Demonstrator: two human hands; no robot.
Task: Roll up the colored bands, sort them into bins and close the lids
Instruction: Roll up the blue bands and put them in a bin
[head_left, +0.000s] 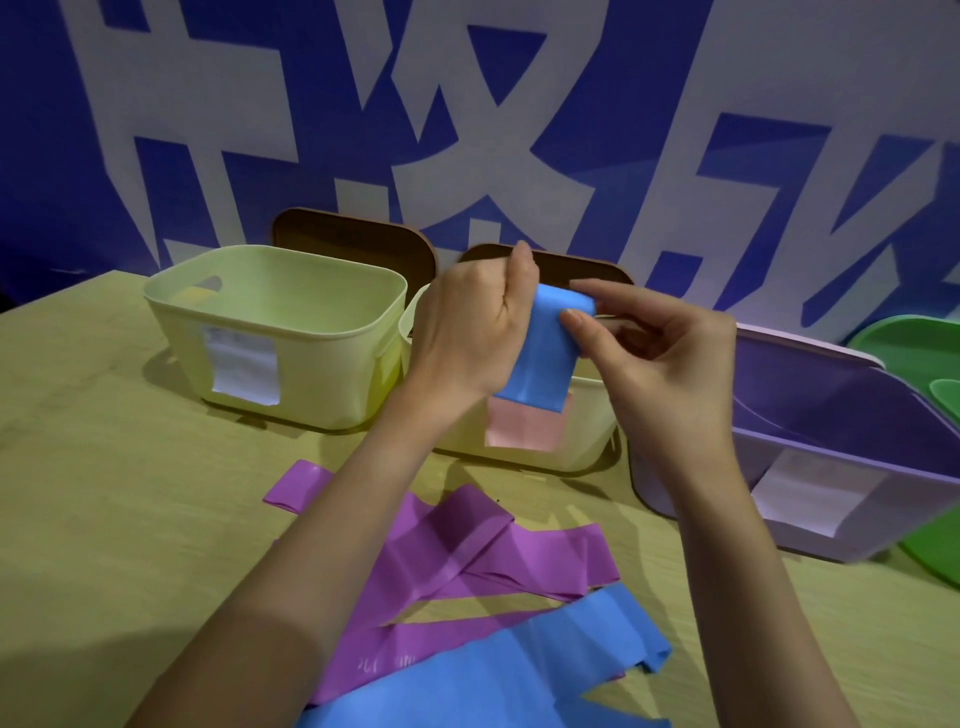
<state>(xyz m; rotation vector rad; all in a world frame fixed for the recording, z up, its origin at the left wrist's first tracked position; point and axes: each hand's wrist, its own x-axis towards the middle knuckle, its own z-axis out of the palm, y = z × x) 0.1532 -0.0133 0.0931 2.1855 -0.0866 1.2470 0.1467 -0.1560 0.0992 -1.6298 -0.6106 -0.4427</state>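
Note:
I hold a blue band (543, 353) in the air above the middle bin (587, 421), a pale yellow one with a pink label. My left hand (467, 322) grips the band's left side with curled fingers. My right hand (654, 338) pinches its top right edge between thumb and fingers. The band's loose end hangs down in front of the bin. Purple bands (467, 551) lie tangled on the wooden table (104, 493) below my arms. Another blue band (519, 670) lies nearest me.
A pale green bin (280, 332) with a white label stands at the left, a purple bin (841, 441) at the right. Two brown lids (353, 239) lean against the blue and white wall behind the bins. A green lid (924, 364) lies at the far right.

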